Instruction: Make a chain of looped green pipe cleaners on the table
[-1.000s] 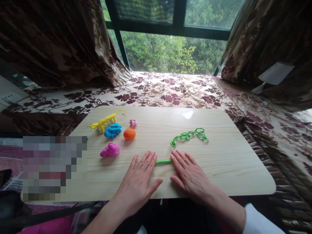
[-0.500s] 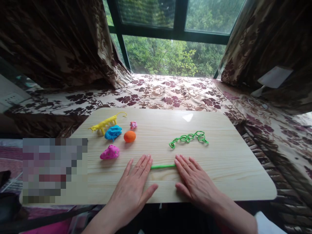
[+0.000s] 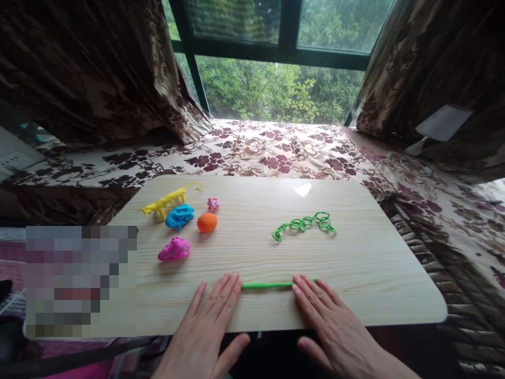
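Tabletop (image 3: pixel 374 268): pale wood grain, rounded corners.
Green strand (image 3: pixel 267 285): lies along the near edge, roughly parallel to it, its middle stretch uncovered.
Left hand (image 3: pixel 209 321): palm down, fingers extended flat, fingertips over the strand's left end.
Right hand (image 3: pixel 325 318): also flat, well apart from the other, fingertips over the right end; a bit of green seems to show between them, though the fingers hide most of it.
Green chain (image 3: pixel 303 223): linked loops, beyond the right hand.
Far left corner: yellow animal figure (image 3: pixel 163 202), blue piece (image 3: pixel 180 216) just beside it.
Toward left edge: pink piece (image 3: pixel 174 249), near an orange ball (image 3: pixel 207 222).
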The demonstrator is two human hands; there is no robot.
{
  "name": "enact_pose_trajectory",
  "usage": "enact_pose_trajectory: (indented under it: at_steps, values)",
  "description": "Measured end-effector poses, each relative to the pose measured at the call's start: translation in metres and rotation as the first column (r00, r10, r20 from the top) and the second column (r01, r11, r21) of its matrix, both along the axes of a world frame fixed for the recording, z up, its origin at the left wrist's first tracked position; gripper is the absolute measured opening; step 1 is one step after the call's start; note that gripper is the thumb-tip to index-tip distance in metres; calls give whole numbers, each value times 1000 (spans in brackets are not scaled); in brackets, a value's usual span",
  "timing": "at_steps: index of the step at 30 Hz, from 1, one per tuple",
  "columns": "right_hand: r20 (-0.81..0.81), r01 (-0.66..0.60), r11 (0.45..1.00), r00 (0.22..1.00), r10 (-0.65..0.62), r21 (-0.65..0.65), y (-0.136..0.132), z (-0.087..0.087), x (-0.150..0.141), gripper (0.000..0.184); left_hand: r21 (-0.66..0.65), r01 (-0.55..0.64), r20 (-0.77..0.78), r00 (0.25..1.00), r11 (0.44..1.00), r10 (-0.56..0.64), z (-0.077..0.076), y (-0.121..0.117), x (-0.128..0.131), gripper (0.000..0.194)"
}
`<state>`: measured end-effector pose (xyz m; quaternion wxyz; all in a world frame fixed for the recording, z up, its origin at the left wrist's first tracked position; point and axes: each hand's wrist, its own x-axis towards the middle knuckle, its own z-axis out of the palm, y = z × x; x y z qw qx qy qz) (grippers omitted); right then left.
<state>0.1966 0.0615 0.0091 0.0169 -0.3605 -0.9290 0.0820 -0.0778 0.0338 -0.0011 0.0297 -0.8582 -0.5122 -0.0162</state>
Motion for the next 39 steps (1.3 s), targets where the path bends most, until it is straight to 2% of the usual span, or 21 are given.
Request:
enact_pose_trajectory:
  at_steps: [3,6,8,12,14,20,22,25,27,31,35,37,39]
  values:
    - [7,17,1000,1000,-17,-5,-5,-1,3,72,11,-18,-8,1000,1000,18,-4,-7,-1,71]
    - [8,134,990,991,-135,34,11,-3,-5,66,12,-96,10,995,995,95,-5,9,4,69]
    - [6,168,984,986,-169,58,15,-4,-7,65,17,-106,12,994,994,106,-4,14,5,69]
    - [21,74,995,997,-75,63,-3,-9,6,69,56,-9,-20,1000,998,10,-5,-6,-2,71]
    - [33,62,996,997,-64,65,-8,-11,9,70,68,4,-32,999,998,-2,-8,-10,-4,72]
    - [34,182,980,982,-186,80,21,-6,-6,63,36,-96,-22,995,995,97,-5,22,4,68]
    - [33,144,987,989,-147,73,15,-5,-2,65,49,-57,-35,998,997,58,-3,17,3,69]
    - [28,63,997,997,-65,54,-8,-9,8,70,84,20,-57,998,996,-15,-5,-6,-1,71]
    - [16,68,997,998,-68,26,-17,-8,11,70,87,16,-65,998,996,-10,-8,-15,-3,72]
    - [-52,205,975,976,-210,-89,-1,7,18,58,37,-35,-72,997,999,37,-7,-8,-3,72]
    - [-150,433,897,884,-442,-92,20,22,37,49,37,-31,-48,998,999,32,0,0,1,72]
    - [-133,417,908,898,-419,-46,20,21,40,49,49,-31,-22,999,998,32,3,1,9,74]
    - [-68,307,952,950,-306,5,14,15,35,51,48,-4,2,1000,999,4,3,2,20,75]
